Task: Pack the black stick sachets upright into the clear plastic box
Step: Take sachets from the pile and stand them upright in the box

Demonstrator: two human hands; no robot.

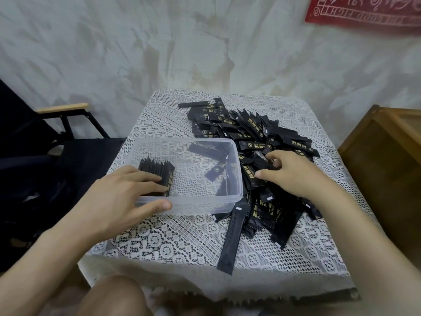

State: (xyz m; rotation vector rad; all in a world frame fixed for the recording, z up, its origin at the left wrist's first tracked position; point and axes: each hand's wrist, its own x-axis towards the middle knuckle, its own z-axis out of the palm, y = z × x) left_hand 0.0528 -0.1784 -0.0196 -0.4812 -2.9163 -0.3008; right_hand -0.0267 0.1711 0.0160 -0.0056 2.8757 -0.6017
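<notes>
Black stick sachets point(250, 142): most lie in a loose heap, centre-right of frame, on the lace-covered bench point(173, 245). A short row of upright sachets point(157, 175) stands inside the clear plastic box point(205, 202), at its lower-left corner. A few stray sachets point(214, 174) lie flat or tilted on the box's right side. The box sits just left of the heap, touching it. One long sachet point(230, 240) lies alone towards the lower centre, near the bench edge.

Left grip point(120, 197): not clenched. Flat fingers press against the upright row and the thumb rests outside on the near wall. Right grip point(293, 176): fingers curled down into the heap and thumb spread apart. Fingertips are hidden, so I cannot tell if it has a sachet.

Judged step: fetch more from the heap while bracing the row. Task is early, with most of the box floor bare.

To do it well:
- Keep the left fingers against the row so it does not topple.
- Pick a few sachets, align their ends, then slide them in beside the row, standing.
- Shift the bracing fingers outward after each insert.
- Stand the strays up too.

Risk: the row fans over if the brace lifts.

Around the bench:
- Dark folding chair point(61, 108), left.
- Wooden cabinet point(387, 156), right.
- Red cloth point(364, 12), upper right.
- White sheet point(159, 53) behind.
</notes>
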